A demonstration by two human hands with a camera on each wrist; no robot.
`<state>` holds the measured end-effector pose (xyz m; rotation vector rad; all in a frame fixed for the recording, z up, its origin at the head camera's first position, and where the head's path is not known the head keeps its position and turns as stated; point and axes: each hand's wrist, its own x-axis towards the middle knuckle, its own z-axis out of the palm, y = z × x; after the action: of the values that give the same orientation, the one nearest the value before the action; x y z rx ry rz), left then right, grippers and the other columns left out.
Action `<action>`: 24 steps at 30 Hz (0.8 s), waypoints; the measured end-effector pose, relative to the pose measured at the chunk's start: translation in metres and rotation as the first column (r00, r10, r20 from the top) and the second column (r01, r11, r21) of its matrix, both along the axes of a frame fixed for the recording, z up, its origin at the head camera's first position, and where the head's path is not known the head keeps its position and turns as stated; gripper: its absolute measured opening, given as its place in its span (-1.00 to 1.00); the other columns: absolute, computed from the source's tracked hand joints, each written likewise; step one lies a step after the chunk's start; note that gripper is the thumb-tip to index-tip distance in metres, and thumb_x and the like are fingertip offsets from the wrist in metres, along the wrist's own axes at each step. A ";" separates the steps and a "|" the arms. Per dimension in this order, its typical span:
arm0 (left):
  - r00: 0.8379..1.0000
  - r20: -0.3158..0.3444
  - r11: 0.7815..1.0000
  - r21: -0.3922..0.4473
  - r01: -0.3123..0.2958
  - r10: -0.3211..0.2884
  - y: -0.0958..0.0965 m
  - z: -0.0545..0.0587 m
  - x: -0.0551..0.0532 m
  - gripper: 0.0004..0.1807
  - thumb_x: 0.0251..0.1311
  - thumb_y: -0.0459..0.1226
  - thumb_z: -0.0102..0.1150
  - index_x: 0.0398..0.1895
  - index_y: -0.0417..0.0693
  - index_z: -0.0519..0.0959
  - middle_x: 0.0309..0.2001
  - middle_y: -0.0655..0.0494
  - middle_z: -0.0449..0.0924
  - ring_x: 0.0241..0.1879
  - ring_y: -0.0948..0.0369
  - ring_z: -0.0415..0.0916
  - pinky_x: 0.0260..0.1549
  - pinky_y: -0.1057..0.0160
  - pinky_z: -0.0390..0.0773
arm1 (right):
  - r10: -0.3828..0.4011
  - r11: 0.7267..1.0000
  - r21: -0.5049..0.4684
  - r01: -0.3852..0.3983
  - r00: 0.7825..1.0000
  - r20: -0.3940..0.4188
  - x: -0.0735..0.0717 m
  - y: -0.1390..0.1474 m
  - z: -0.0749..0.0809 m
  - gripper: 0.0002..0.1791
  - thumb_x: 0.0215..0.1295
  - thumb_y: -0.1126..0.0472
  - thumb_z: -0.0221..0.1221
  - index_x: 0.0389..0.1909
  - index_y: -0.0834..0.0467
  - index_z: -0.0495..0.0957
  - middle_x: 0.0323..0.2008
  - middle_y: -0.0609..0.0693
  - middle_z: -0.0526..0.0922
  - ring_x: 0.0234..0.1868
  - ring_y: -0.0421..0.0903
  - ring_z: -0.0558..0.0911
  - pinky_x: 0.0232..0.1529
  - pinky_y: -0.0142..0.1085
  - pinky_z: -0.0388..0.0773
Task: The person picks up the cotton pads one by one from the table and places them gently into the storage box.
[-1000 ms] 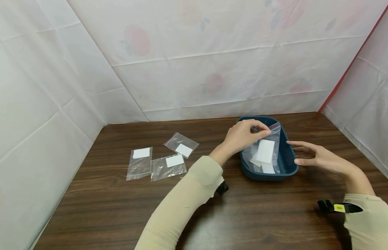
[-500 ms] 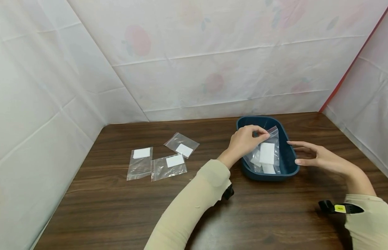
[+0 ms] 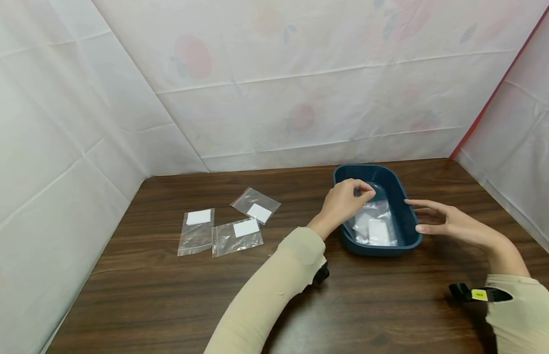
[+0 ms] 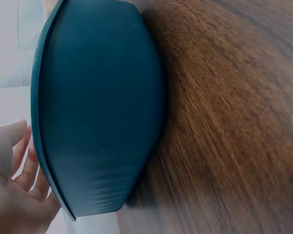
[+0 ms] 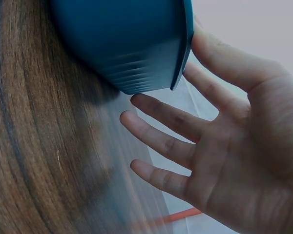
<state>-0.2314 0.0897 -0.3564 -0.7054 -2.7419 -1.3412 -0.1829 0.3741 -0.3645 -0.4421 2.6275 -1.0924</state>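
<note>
A dark blue plastic basin (image 3: pixel 380 250) stands at the back right of the table. Inside it lie several clear zip bags (image 3: pixel 378 231) with white pieces in them. My left hand (image 3: pixel 345 199) hangs over the basin's left rim, thumb and forefinger close together, with no bag showing between them. In the left wrist view the relaxed fingers of that hand (image 4: pixel 24 185) show behind the rim. My right hand (image 3: pixel 451 223) touches the basin's right side, its fingers spread and fairly straight. The right wrist view shows its thumb (image 5: pixel 224 56) at the rim.
Three clear zip bags with white cards lie left of the basin: one at the left (image 3: pixel 196 238), one in the middle (image 3: pixel 225 241), one farther back (image 3: pixel 249 200). The wooden table (image 3: pixel 168 300) meets white printed curtains (image 3: pixel 265 118) at the back and sides.
My left hand lowered the zip bag into the basin and let go of it; the bag now lies flat on the others. The right hand has stayed at the basin's side.
</note>
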 end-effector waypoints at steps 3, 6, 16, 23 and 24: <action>1.000 -0.004 1.000 -0.003 0.017 -0.017 -0.002 0.000 0.000 -0.79 0.39 -0.04 0.16 -0.06 0.17 0.70 -0.15 0.36 0.55 -0.30 0.39 0.41 -0.36 0.45 0.43 | 0.004 1.000 -0.010 -0.004 1.000 -0.002 -0.001 0.000 -0.001 -0.27 0.39 0.13 0.22 0.50 0.14 0.16 0.40 0.38 0.22 0.31 0.42 0.28 0.01 0.39 0.35; 0.999 -0.020 0.999 -0.023 0.032 -0.032 -0.003 0.002 0.000 -0.78 0.39 -0.03 0.16 -0.04 0.19 0.70 -0.11 0.36 0.57 -0.28 0.40 0.41 -0.36 0.45 0.43 | 0.001 1.000 -0.018 -0.001 1.000 0.002 0.000 0.001 -0.001 -0.27 0.39 0.14 0.22 0.50 0.13 0.17 0.40 0.38 0.22 0.31 0.41 0.27 0.02 0.39 0.35; 0.990 -0.090 0.991 -0.092 0.100 -0.108 -0.013 0.016 0.008 -0.73 0.39 -0.01 0.15 0.04 0.21 0.69 -0.15 0.42 0.55 -0.32 0.43 0.40 -0.44 0.47 0.42 | 0.004 1.000 -0.006 -0.004 1.000 -0.002 0.001 -0.001 -0.001 -0.27 0.40 0.08 0.22 0.50 0.10 0.18 0.40 0.35 0.23 0.31 0.39 0.28 0.03 0.38 0.35; 0.987 -0.113 0.991 -0.084 0.103 -0.112 -0.029 0.020 0.007 -0.73 0.39 -0.03 0.15 0.04 0.18 0.69 -0.10 0.36 0.58 -0.27 0.39 0.42 -0.38 0.44 0.43 | -0.004 1.000 -0.002 0.004 1.000 0.008 0.001 -0.001 0.001 -0.25 0.39 0.06 0.23 0.51 0.10 0.16 0.39 0.38 0.22 0.31 0.41 0.27 0.02 0.40 0.34; 0.987 -0.116 0.992 -0.083 0.099 -0.108 -0.032 0.020 0.006 -0.73 0.39 -0.03 0.15 0.04 0.18 0.68 -0.09 0.35 0.59 -0.27 0.38 0.42 -0.37 0.43 0.44 | -0.006 1.000 0.001 0.006 1.000 0.009 0.001 -0.001 0.001 -0.24 0.39 0.05 0.23 0.51 0.11 0.16 0.39 0.38 0.22 0.31 0.41 0.28 0.01 0.40 0.34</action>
<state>-0.2256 0.0580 -0.3365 -0.9137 -2.7081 -1.1727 -0.1821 0.3728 -0.3637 -0.4282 2.6234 -1.0922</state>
